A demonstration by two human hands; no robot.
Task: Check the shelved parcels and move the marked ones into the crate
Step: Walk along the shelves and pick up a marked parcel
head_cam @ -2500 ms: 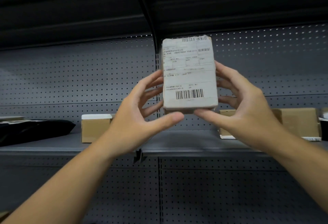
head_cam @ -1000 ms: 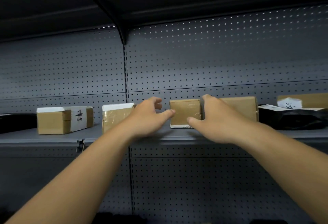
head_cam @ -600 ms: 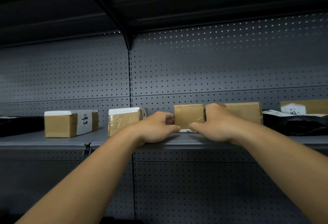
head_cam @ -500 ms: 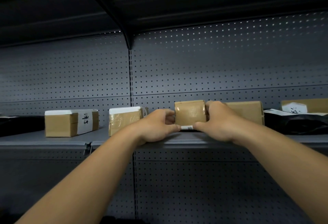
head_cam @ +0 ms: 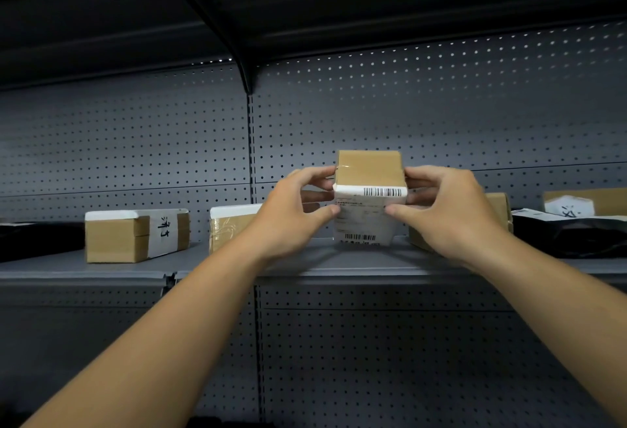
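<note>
I had both hands on one parcel point(head_cam: 369, 186), a small brown carton with a white shipping label wrapped over its near face. My left hand point(head_cam: 291, 214) gripped its left side, fingers point(head_cam: 315, 173) curled round the upper edge and the thumb pressed flat against the label. My right hand point(head_cam: 451, 210) mirrored it on the right side, thumb tip on the label and the other fingers wrapped round the carton's flank. Neither hand was spread wider than the carton itself.

The parcel stood tipped with its label and two barcodes turned toward me, above the grey shelf point(head_cam: 339, 264). I could not tell whether its lower edge touched the shelf.

Partly hidden behind my left hand sat a taped box point(head_cam: 230, 224), and further left a box with a handwritten mark point(head_cam: 135, 234) on its white strip. Another brown box point(head_cam: 498, 210) showed behind my right hand, with a black bag point(head_cam: 576, 234) just beside it on the right. The perforated back panel point(head_cam: 441, 105) rose behind them all.
</note>
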